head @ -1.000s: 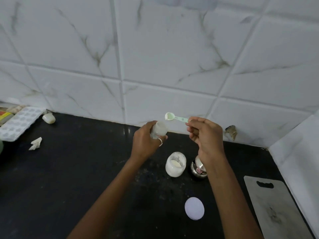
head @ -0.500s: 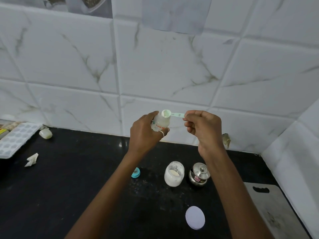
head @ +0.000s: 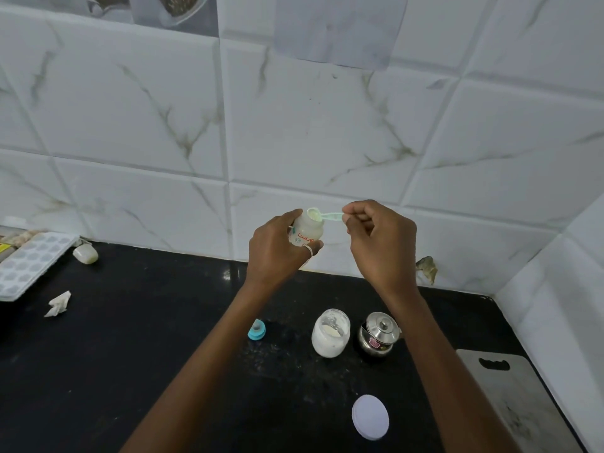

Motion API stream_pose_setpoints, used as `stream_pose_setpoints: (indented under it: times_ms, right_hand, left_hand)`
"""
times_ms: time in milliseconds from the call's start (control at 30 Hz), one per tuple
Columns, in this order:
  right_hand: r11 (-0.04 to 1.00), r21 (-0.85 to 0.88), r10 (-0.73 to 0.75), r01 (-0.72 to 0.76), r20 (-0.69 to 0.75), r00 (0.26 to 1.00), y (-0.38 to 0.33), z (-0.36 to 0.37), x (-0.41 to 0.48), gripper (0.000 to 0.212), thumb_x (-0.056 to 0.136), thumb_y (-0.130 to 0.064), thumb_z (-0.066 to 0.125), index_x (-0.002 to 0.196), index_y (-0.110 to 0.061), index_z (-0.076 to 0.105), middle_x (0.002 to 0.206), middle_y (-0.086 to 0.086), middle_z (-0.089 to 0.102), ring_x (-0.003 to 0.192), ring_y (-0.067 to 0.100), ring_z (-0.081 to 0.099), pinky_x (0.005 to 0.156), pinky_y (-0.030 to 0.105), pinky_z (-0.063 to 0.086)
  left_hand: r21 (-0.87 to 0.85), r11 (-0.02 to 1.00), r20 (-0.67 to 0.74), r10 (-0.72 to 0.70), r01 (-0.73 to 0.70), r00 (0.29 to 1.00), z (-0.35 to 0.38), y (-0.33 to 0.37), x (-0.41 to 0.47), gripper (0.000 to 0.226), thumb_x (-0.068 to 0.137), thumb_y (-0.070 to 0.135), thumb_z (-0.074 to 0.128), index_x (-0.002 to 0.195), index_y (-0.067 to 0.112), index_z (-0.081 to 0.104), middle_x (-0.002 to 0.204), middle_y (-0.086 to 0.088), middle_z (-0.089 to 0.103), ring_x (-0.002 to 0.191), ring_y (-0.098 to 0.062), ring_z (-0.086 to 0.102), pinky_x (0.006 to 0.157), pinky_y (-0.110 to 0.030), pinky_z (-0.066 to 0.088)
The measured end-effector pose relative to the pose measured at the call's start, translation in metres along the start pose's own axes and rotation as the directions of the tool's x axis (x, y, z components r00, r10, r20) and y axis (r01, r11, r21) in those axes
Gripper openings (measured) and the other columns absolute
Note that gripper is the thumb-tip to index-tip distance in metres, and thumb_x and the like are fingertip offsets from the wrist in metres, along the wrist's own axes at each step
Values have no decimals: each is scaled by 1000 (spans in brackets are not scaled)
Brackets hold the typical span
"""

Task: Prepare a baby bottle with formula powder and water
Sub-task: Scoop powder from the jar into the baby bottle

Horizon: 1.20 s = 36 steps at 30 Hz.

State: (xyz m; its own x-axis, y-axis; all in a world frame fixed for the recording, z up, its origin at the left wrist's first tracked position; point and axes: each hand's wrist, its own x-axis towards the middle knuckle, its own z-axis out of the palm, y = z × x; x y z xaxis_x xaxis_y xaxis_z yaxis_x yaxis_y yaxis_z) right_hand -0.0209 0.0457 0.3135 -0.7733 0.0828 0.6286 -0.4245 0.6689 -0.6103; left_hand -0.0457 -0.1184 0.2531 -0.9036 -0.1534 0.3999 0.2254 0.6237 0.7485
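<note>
My left hand [head: 277, 253] holds a small translucent baby bottle [head: 306, 231] with red lettering, raised in front of the wall tiles. My right hand [head: 380, 245] pinches the handle of a pale green scoop [head: 322, 215]; its bowl, with powder in it, sits at the bottle's open mouth. Below on the black counter stands an open glass jar of white formula powder [head: 330, 333]. Its white lid [head: 370, 416] lies flat nearer to me. A blue bottle teat ring [head: 256, 330] lies left of the jar.
A small steel lidded pot [head: 379, 335] stands right of the jar. A grey cutting board [head: 516, 400] lies at the right. At the left are a white ice tray [head: 29, 263], a crumpled paper scrap [head: 58, 304] and a pale soap piece [head: 85, 254]. The black counter [head: 130, 348] meets tiled walls.
The scoop moved left from above the bottle to its mouth. Both hands rose slightly in view as the camera tilted up, bringing the blue teat ring into sight.
</note>
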Motion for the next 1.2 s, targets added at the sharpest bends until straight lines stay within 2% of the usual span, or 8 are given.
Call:
stream_pose_setpoints:
  times_ms: [100,233,333,633,867,1067,1200]
  right_hand:
    - [988,-66,-143,142,-9,990,3,0,0,10,92,-5,70,96,-10,77,84,-3,76,73,12,68,70,36,58]
    - [949,-139,-283,283,18,959,4,-2,-1,11,92,-3,70,100,-6,77,87,4,76,73,17,69,67,25,52]
    - [915,-182,-361,361,33,932,5,-3,-2,13,91,-2,68,101,-3,76,89,8,77,77,22,72,68,30,57]
    - [799,-299,-509,521,125,852,14,-7,-3,25,85,9,72,107,-3,75,98,10,76,84,27,71,69,37,61]
    - [684,-322,-623,655,210,754,17,-13,-2,36,82,17,60,110,-2,73,102,12,75,88,29,69,72,38,60]
    - [628,-335,-672,703,224,706,15,-14,-3,38,89,11,43,108,0,74,102,13,75,87,31,70,72,40,59]
    - [627,-341,-671,700,219,708,16,-13,-4,39,90,10,41,109,0,74,104,14,75,88,31,71,75,40,60]
  left_hand:
    - [-12,1000,-7,2,-2,1000,0,2,1,72,76,44,86,139,19,61,122,0,72,104,-17,67,90,-34,54]
    - [-11,1000,-11,7,-7,1000,0,3,3,74,76,45,86,141,18,60,125,-1,71,106,-17,67,91,-32,55]
    - [-19,1000,-10,2,-2,1000,0,4,5,76,77,45,86,142,17,59,128,-2,70,109,-18,67,92,-30,52]
    - [-57,998,-24,-5,4,1000,-2,8,5,76,76,45,87,141,18,60,129,-1,70,110,-18,66,93,-29,52]
    - [-101,995,-25,-13,10,1000,-1,7,4,75,75,46,87,139,19,61,126,0,72,108,-17,67,93,-31,56]
    - [-118,993,-25,-21,18,999,-3,7,3,73,76,45,87,139,19,61,127,0,71,107,-17,67,94,-33,56]
    - [-111,994,-18,-29,27,999,-3,6,3,73,76,47,86,139,20,61,127,0,71,104,-14,66,93,-32,56]
